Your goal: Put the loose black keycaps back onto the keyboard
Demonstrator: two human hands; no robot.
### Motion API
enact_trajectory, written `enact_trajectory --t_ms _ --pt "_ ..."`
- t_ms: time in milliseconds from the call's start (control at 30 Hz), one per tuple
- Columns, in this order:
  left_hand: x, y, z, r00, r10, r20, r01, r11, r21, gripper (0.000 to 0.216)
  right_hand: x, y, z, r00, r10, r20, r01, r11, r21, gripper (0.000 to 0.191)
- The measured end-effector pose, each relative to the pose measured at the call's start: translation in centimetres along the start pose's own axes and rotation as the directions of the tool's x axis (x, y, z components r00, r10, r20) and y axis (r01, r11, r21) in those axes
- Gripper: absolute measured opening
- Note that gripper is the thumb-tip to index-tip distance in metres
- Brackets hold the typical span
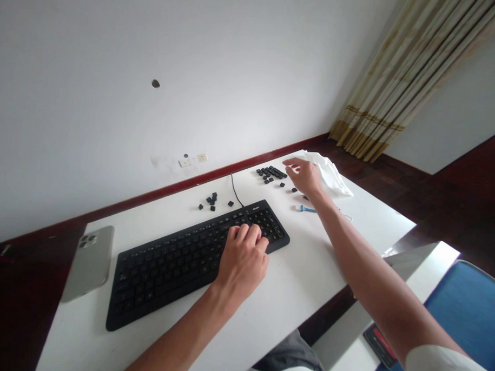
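A black keyboard (167, 266) lies at a slant on the white table. My left hand (245, 258) rests on its right part, near the number keys. The fingers are curled close together, and their tips are hidden, so whatever they hold does not show. My right hand (304, 176) reaches to the far right of the table with thumb and fingers apart and nothing visible between them. Loose black keycaps (271, 173) lie in a group to the left of it. Several other keycaps (213, 201) are scattered behind the keyboard.
A crumpled white bag (333, 175) with red print lies beyond my right hand. A small blue-handled brush (305, 208) lies partly behind my forearm. The phone (90, 264) is left of the keyboard. A cable (236, 189) runs backward. A blue chair seat (466, 317) is at right.
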State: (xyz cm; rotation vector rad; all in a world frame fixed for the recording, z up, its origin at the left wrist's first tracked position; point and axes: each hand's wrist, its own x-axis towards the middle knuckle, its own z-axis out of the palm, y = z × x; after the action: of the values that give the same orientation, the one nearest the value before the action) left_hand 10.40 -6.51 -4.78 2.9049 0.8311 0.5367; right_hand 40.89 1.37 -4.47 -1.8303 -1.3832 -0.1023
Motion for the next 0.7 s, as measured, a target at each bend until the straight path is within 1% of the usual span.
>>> enact_trajectory --t_ms 133,233,300,400,467,567,700 --pt "-0.2 0.2 0.5 0.999 -0.013 -0.052 0.011 1.0 -0.028 0.014 0.0 0.8 0.7 0.999 0.022 0.03 -0.019 0.994 -0.104 0.033" --pt "-0.3 0.3 0.8 0.997 -0.007 -0.079 0.001 0.996 -0.086 0.013 0.0 1.5 1.3 0.998 0.004 0.063 0.007 0.985 -0.171 0.035" --pt "-0.4 0.4 0.9 0.997 -0.013 -0.078 0.004 0.994 -0.108 0.014 0.0 2.0 1.5 0.997 -0.001 0.074 0.016 0.98 -0.2 0.036" --pt "-0.4 0.5 0.8 0.998 -0.026 -0.065 0.019 0.994 -0.109 0.015 0.1 3.0 1.7 0.995 0.01 0.097 0.012 0.975 -0.221 0.037" --pt "-0.4 0.5 0.7 0.998 -0.03 -0.061 0.024 0.995 -0.099 0.015 0.2 3.6 1.7 0.991 0.011 0.135 0.02 0.973 -0.229 0.039" --pt "-0.3 0.3 0.7 0.997 -0.035 -0.074 0.027 0.995 -0.096 0.015 0.3 4.3 1.7 0.982 0.002 0.189 0.044 0.969 -0.243 0.042" --pt "-0.3 0.0 0.9 0.995 -0.05 -0.082 0.041 0.993 -0.107 0.015 0.3 4.8 1.7 0.975 0.026 0.222 0.027 0.972 -0.233 0.042"
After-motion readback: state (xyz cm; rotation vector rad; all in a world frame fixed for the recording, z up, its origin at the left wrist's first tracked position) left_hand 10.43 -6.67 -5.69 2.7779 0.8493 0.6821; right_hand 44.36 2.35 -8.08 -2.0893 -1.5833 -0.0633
